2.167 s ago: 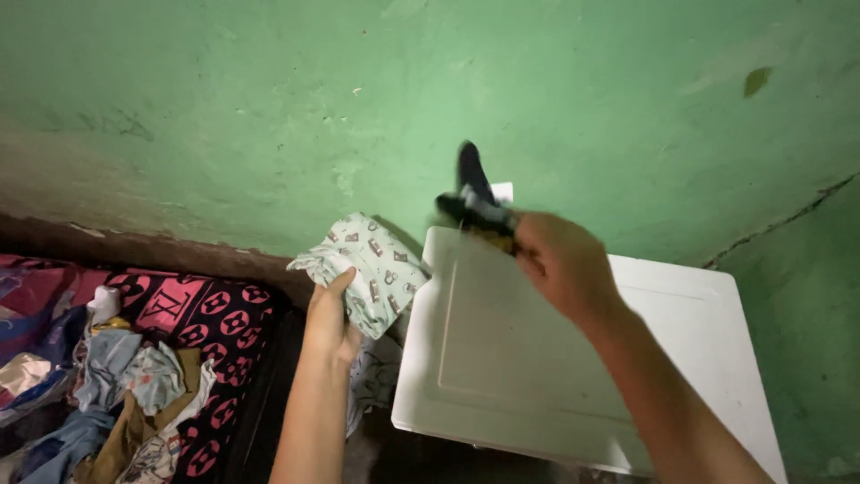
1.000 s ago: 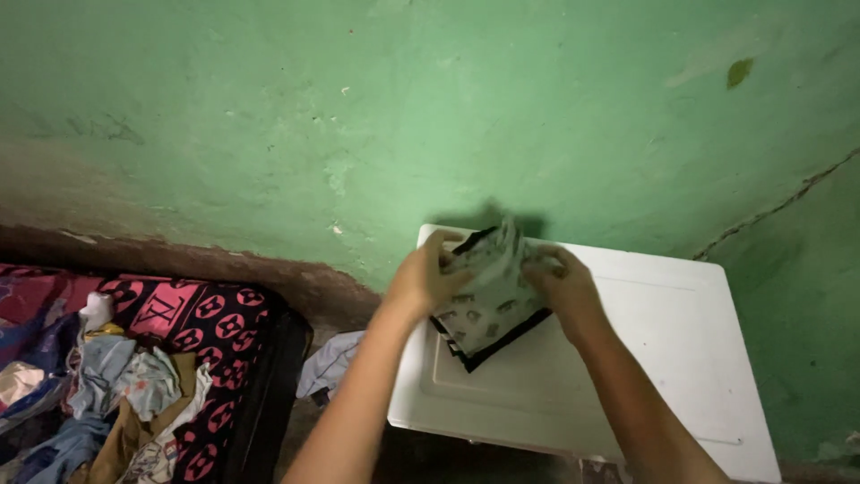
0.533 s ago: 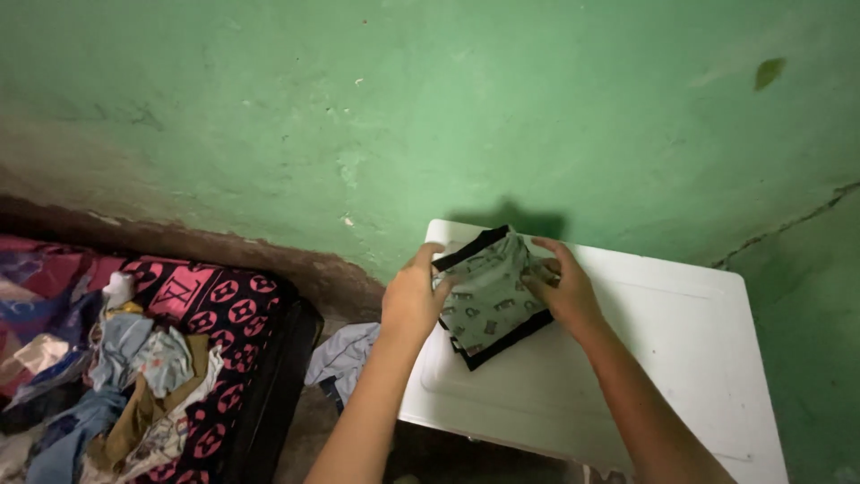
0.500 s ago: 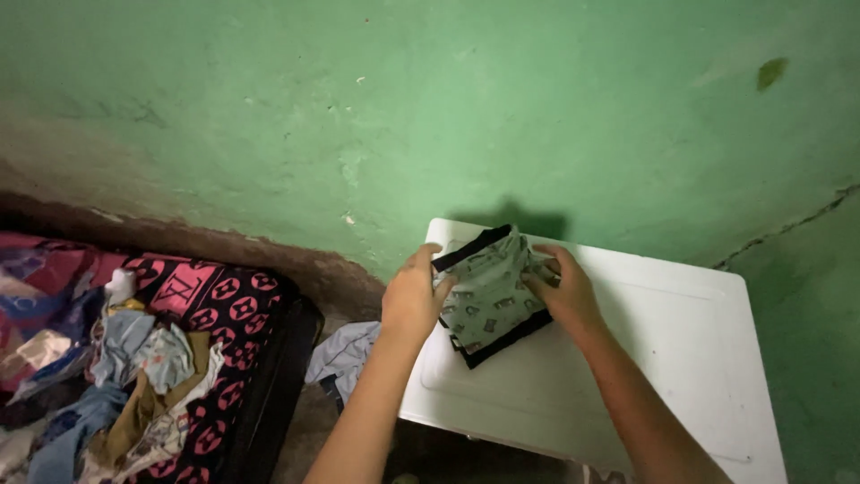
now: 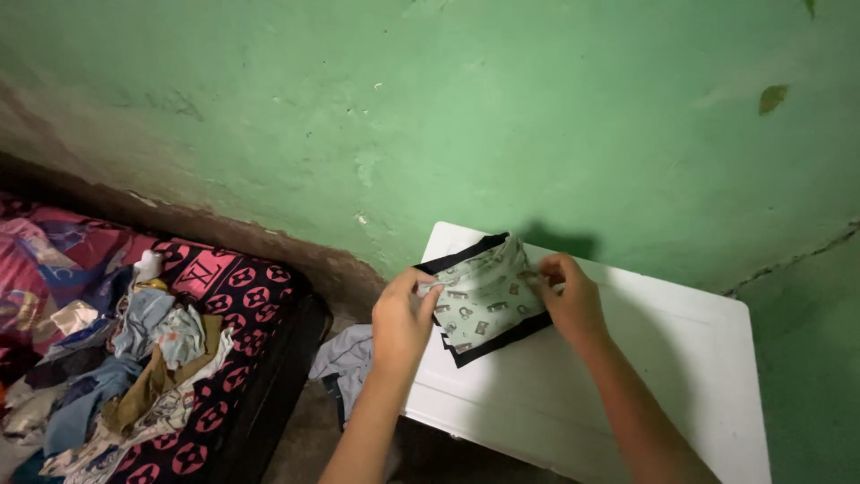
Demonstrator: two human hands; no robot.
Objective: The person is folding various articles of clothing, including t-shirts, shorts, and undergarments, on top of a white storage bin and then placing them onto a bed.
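**Head view: folded printed garment on white bench, both hands engaged**

Head view, looking down. Item: small folded garment [image 5: 484,296], pale green with a small repeated print, dark band along upper and lower edges. Location: far left corner of white bench [image 5: 645,385], lying on the top, close to green wall [image 5: 502,116].

Left hand [image 5: 400,318]: pinched on the garment's left edge, thumb and fingertips closed on the cloth. Right hand [image 5: 571,298]: fingers curled and clamped on the right edge, opposite the left.

Handling, by judgement: light, soft, limp; no stiffness beyond the banded hem; not fragile, little slip. Folds likely to fall open if lifted by one corner. Best hold: both side edges at once, or a flat palm under the stacked layers, the dark band serving as the firmer line.

Surroundings: grey cloth [image 5: 345,358] on floor beside bench, lower left. Open suitcase [image 5: 246,305] with pink-and-black patterned lining, well apart to the left, heaped with mixed clothes [image 5: 134,358].
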